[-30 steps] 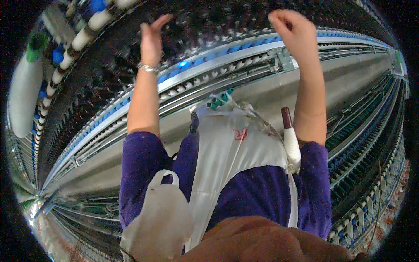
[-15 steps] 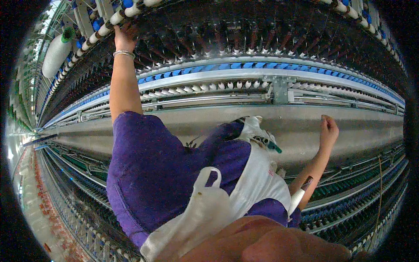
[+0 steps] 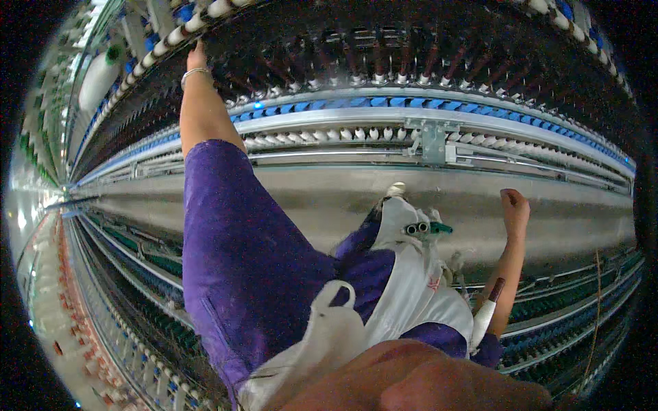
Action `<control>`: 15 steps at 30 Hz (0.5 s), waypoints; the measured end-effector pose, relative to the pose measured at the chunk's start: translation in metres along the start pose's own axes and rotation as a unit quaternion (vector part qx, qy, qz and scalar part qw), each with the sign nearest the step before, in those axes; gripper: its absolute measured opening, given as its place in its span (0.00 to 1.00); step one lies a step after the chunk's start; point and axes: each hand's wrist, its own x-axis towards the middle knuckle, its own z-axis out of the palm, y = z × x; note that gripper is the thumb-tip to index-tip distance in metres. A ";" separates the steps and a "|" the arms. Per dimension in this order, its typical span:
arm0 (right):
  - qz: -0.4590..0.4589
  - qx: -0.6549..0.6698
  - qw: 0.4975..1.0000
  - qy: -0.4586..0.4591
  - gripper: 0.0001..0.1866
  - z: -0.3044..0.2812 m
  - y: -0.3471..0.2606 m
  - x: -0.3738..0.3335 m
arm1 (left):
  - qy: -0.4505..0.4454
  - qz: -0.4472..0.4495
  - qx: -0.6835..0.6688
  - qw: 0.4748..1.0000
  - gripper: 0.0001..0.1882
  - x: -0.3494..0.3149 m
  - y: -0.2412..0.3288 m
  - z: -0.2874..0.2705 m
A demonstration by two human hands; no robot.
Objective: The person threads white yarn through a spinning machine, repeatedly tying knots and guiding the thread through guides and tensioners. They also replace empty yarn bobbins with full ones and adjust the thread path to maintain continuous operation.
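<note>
Two long banks of spinning machinery. Biggest: ring spinning frame (image 3: 432, 140), sweeping 10 to 2 o'clock across the top. Other bank (image 3: 171, 274), 7-8 o'clock, reappears at 4. Grey aisle floor (image 3: 308, 192) between, 9 to 3.

Purple sleeve (image 3: 233, 219), left arm, 8-9 o'clock. White apron (image 3: 394, 301), 5 o'clock. White handled bag (image 3: 329, 329), 6 o'clock, against apron.

On the frame: white-and-dark roller row (image 3: 192, 25), curving through 11 o'clock; blue strip (image 3: 397, 103), about 12-1; row of white bobbins (image 3: 373, 133) just below it. White roving package (image 3: 98, 82), green top, 10 o'clock, hanging beside roller row.

White yarn cop (image 3: 484, 318) on maroon tube, 4 o'clock, upright-ish with slight tilt, beside right forearm.

Left hand (image 3: 197, 55): 11 o'clock, arm stretched out, at underside of roller row. Fingers dark, partly hidden; can't tell spread or pinching, nor contact. Right hand (image 3: 515, 203): 3 o'clock, over floor, fingers curled in, tips together; can't tell if thread's between. Well apart from left.

Green tubes (image 3: 439, 227), 3 o'clock, at apron's upper end. Silvery bracelet (image 3: 197, 72), left wrist, 11.
</note>
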 end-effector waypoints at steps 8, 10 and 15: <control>-0.010 -0.038 0.994 -0.103 0.10 0.058 0.018 0.004 | 0.234 0.278 -0.112 0.925 0.20 -0.040 -0.086 0.005; -0.113 0.012 0.988 -0.101 0.10 0.074 -0.012 0.011 | 0.119 0.227 0.151 0.955 0.18 -0.077 -0.152 -0.023; -0.146 -0.004 0.968 -0.206 0.12 0.130 -0.115 0.025 | -0.043 0.136 0.128 0.981 0.14 -0.177 -0.254 -0.067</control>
